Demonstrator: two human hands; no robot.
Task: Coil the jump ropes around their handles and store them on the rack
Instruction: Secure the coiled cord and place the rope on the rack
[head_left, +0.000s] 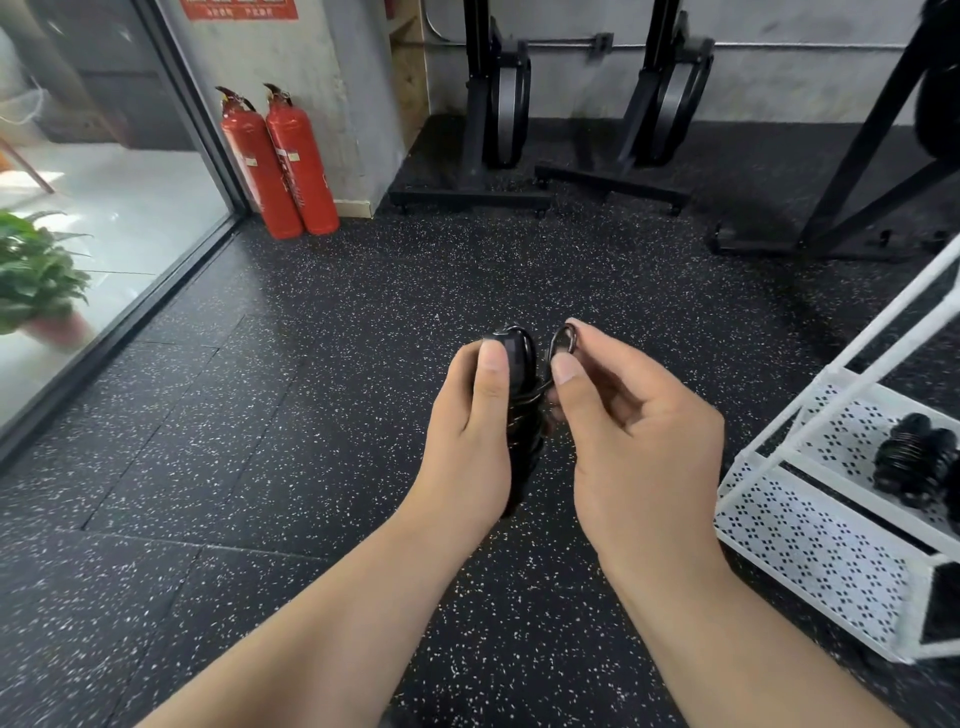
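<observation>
My left hand (467, 431) grips the black jump rope handles (519, 364), with black rope wound around them. My right hand (623, 415) pinches a small loop of the rope (565, 338) beside the top of the handles, between thumb and forefinger. Both hands are held above the speckled floor, left of the white rack (810, 540). On the rack's perforated shelf lies another coiled black jump rope (914, 462).
Two red fire extinguishers (280, 161) stand by the wall at the back left, next to a glass door. Black gym machine stands (498, 104) line the back wall. A potted plant (36, 275) sits at the left behind the glass.
</observation>
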